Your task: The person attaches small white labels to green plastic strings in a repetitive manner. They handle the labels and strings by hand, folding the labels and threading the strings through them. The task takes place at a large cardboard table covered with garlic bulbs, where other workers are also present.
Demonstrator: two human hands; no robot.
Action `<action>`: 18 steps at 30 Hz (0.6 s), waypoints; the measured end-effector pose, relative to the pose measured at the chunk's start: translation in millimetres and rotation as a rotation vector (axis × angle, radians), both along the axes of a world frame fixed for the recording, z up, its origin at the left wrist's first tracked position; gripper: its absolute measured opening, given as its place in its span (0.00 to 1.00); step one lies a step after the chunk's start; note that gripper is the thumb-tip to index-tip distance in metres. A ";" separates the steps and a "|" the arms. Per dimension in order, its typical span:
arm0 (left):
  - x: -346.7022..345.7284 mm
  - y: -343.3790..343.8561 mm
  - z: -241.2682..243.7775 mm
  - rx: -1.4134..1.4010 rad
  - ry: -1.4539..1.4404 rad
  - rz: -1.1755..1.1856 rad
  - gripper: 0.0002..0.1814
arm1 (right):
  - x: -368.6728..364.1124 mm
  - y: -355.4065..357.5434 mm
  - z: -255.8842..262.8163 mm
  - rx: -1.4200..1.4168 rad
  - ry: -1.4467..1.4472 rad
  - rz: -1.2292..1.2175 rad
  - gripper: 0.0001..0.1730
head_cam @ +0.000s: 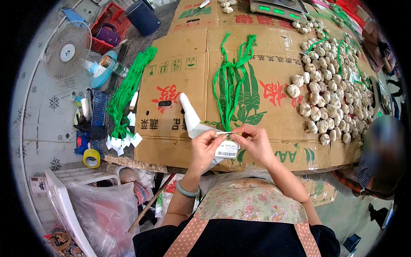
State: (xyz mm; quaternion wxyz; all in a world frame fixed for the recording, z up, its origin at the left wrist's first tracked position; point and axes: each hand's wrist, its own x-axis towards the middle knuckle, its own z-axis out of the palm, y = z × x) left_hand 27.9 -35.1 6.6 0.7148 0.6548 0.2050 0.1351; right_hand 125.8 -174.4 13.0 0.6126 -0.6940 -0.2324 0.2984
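My left hand (205,148) pinches a white printed label (226,150) at its upper left edge, near the table's front. On the label's other side, my right hand (255,144) has thumb and fingers closed on its upper right edge. Between them the gathered end of green mesh netting (228,93) meets the label; the netting lies stretched away from me over the cardboard. A curled strip of white label backing (190,115) runs from beside my left hand. To the left lies a bundle of green mesh nets (130,93) with white tags (116,142) at the near end.
Many garlic bulbs (330,93) cover the right side of the cardboard (179,41). A digital scale (278,9) stands at the back. Left are a fan (68,51), a red crate (110,25), a blue basket (99,109) and yellow tape (91,158). Another person sits at right.
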 end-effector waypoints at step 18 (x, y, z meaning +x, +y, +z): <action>-5.7 -4.9 -12.2 0.151 -0.060 0.158 0.07 | -3.7 8.0 -9.3 0.071 0.127 0.098 0.10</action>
